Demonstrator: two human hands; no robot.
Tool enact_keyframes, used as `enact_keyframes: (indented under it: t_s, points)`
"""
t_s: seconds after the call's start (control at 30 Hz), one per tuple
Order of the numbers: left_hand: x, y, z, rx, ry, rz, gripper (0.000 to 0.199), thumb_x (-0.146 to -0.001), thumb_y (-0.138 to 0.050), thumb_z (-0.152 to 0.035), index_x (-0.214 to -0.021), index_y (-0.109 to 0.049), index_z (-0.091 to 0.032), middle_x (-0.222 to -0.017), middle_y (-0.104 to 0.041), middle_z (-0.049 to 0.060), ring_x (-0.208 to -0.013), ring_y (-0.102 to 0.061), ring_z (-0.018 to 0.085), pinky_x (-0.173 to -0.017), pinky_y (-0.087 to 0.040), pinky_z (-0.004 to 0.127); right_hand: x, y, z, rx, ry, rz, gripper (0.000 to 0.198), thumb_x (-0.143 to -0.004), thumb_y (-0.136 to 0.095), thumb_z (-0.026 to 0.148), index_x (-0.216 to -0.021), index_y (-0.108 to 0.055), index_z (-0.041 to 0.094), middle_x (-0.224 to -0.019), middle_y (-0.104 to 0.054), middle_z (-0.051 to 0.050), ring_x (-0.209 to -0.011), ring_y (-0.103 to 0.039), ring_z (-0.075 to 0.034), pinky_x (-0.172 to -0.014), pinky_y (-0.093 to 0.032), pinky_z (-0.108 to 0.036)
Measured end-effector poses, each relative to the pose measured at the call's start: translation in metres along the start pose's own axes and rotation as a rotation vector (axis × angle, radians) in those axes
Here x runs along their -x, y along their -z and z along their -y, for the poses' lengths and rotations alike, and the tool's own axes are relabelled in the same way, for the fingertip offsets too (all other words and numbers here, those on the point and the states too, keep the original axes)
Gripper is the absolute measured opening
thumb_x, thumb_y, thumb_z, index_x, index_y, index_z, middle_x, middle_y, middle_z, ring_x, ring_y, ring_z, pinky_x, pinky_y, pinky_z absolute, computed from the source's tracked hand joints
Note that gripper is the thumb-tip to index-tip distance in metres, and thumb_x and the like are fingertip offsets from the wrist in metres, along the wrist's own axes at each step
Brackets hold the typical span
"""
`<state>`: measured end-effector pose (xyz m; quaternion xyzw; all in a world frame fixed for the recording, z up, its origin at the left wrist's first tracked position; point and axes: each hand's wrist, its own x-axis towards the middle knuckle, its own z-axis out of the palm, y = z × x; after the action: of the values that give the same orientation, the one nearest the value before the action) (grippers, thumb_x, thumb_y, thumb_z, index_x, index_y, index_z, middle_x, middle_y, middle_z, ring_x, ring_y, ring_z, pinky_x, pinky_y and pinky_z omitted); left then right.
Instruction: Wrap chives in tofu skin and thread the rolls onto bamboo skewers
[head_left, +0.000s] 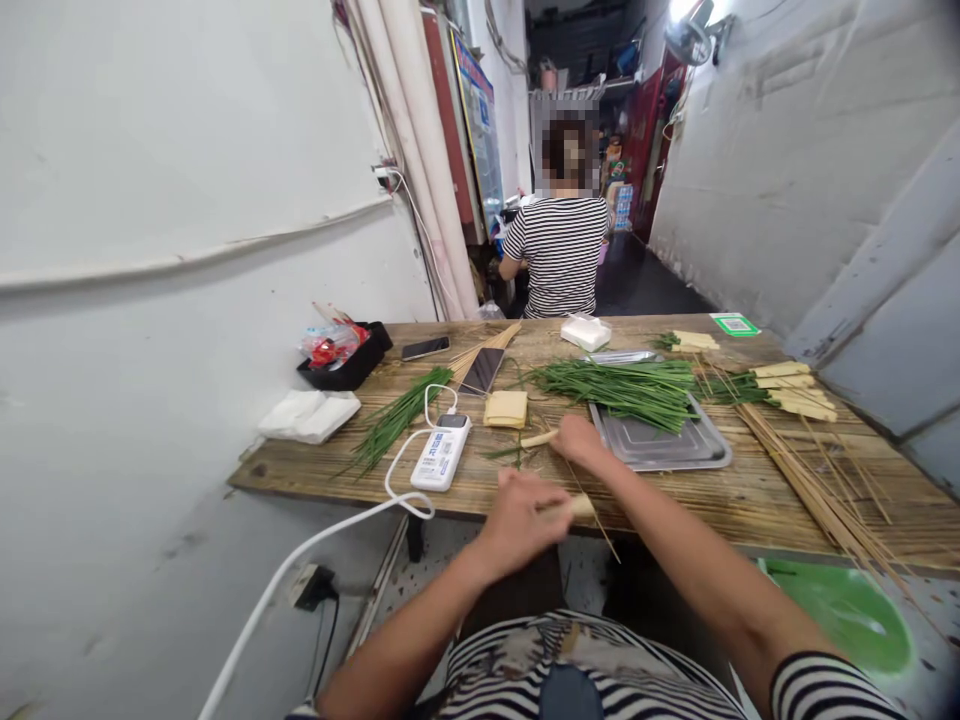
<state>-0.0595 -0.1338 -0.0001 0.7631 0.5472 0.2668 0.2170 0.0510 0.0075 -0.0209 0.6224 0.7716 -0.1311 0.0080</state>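
My left hand [525, 512], slightly blurred, curls around a pale tofu-skin roll [580, 506] above the table's front edge. Just beyond it, my right hand [581, 442] is closed at the end of a second tofu-skin roll [538, 439] with green stalks by its other end. A thin bamboo skewer [606, 536] slants down past the left hand's roll; its upper end is hard to trace. Square tofu sheets [505, 408] lie stacked behind my hands. To the right, a heap of green chives [622, 385] rests over a clear plastic tray lid [660, 452].
Finished-looking chive rolls [795, 388] and loose skewers [802, 480] lie on the right. Leftward are a white power bank [442, 455] with a cable, phones [482, 370], more chives [401, 415], napkins [309, 414] and a black box [346, 358]. A person [564, 250] sits beyond the wooden table [322, 476].
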Motion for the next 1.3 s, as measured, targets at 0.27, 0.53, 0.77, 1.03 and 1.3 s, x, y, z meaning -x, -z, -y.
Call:
enact_keyframes:
  t_s: [0.27,0.53,0.77,1.03,1.3]
  points:
    - [-0.089,-0.006,0.061,-0.214,0.239,-0.142,0.015,-0.079,-0.06,-0.023,-0.083,-0.075,-0.024,-0.081,-0.074,0.002,-0.082,-0.063,0.02,-0.085,-0.035,0.033,0.069,-0.022,-0.022,0.045,0.063,-0.087,0.033,-0.091,-0.035,0.016,-0.105,-0.063,0.007,-0.104,-0.066,-0.018,-0.094,-0.065,-0.022,-0.076,-0.047,-0.028]
    - [-0.101,-0.028,0.074,-0.144,0.19,-0.03,0.018,-0.083,-0.058,-0.022,-0.09,-0.074,-0.023,-0.093,-0.074,0.001,-0.085,-0.065,0.018,-0.076,-0.043,0.026,0.099,-0.027,-0.03,0.085,0.094,-0.048,0.028,-0.087,-0.037,0.005,-0.101,-0.061,0.008,-0.097,-0.065,-0.016,-0.083,-0.065,-0.021,-0.067,-0.046,-0.027]
    - [-0.106,-0.034,0.087,-0.121,0.136,-0.049,0.017,-0.08,-0.065,-0.018,-0.093,-0.074,-0.021,-0.098,-0.073,0.003,-0.091,-0.065,0.017,-0.085,-0.046,0.026,0.107,-0.045,-0.039,0.163,0.127,-0.17,0.025,-0.088,-0.039,0.008,-0.097,-0.062,0.01,-0.097,-0.062,-0.015,-0.083,-0.062,-0.022,-0.066,-0.045,-0.029]
    - [-0.106,-0.039,0.092,-0.11,0.105,-0.068,0.015,-0.08,-0.066,-0.019,-0.093,-0.074,-0.02,-0.093,-0.073,0.004,-0.087,-0.065,0.017,-0.083,-0.047,0.028,0.098,-0.061,-0.039,0.111,0.207,-0.244,0.027,-0.093,-0.036,0.012,-0.098,-0.063,0.012,-0.094,-0.06,-0.012,-0.083,-0.059,-0.02,-0.069,-0.043,-0.028]
    - [-0.108,-0.043,0.097,-0.084,0.069,-0.089,0.013,-0.078,-0.067,-0.014,-0.087,-0.075,-0.018,-0.087,-0.073,0.004,-0.082,-0.065,0.016,-0.079,-0.049,0.027,0.094,-0.065,-0.04,0.053,0.22,-0.277,0.027,-0.094,-0.036,0.013,-0.092,-0.063,0.013,-0.089,-0.06,-0.009,-0.076,-0.057,-0.017,-0.065,-0.039,-0.027]
